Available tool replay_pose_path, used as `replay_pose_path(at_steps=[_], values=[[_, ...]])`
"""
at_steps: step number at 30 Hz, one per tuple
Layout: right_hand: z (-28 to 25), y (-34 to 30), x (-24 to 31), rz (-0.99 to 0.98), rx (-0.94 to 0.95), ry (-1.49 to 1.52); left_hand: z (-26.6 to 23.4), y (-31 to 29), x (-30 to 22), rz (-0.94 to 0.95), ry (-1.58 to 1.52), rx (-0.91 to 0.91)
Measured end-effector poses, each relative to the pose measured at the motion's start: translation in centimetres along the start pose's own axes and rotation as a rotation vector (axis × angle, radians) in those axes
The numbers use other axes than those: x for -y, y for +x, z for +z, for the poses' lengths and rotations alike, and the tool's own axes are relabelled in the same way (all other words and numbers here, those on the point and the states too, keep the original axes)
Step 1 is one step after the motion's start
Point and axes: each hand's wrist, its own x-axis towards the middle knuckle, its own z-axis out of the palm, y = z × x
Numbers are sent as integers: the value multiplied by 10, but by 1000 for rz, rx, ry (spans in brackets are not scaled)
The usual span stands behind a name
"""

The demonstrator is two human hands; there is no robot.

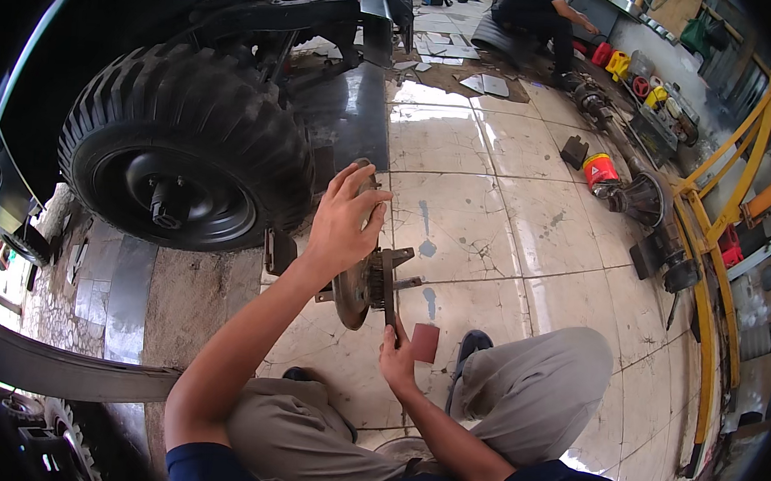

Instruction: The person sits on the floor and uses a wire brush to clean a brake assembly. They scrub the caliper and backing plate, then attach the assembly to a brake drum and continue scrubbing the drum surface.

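In front of my knees stands a round metal part [351, 301], disc-shaped and seen nearly edge-on, with a dark toothed or coiled section and bracket-like arms at its right side. My left hand [347, 223] reaches to the upper rim, its bent fingers over the metal; the palm side is hidden. Down at the lower right of the part, my right hand [397, 353] is closed around the bottom end of a dark flat piece [388, 299] that belongs to or rests against it. A reddish-brown sheet, like sandpaper [425, 342], lies on the tiles beside my right hand.
A large treaded tyre [187, 137] under a dark vehicle stands left. At right, an axle assembly [643, 200], a red-and-yellow can [599, 171] and a yellow metal frame [713, 290] line the floor. Another person [535, 14] sits far back near broken tiles [486, 85].
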Motion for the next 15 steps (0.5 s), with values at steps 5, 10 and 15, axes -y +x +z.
replay_pose_path(at_steps=[5,10,15], values=[[-2,-2,5,60,44,60,-3,-4,3,-16,8,18],[-15,17,-12,74,17,84,1,9,-8,13,-61,-20],[-3,-9,26,-7,43,165,1,-2,2,16,-35,-29]])
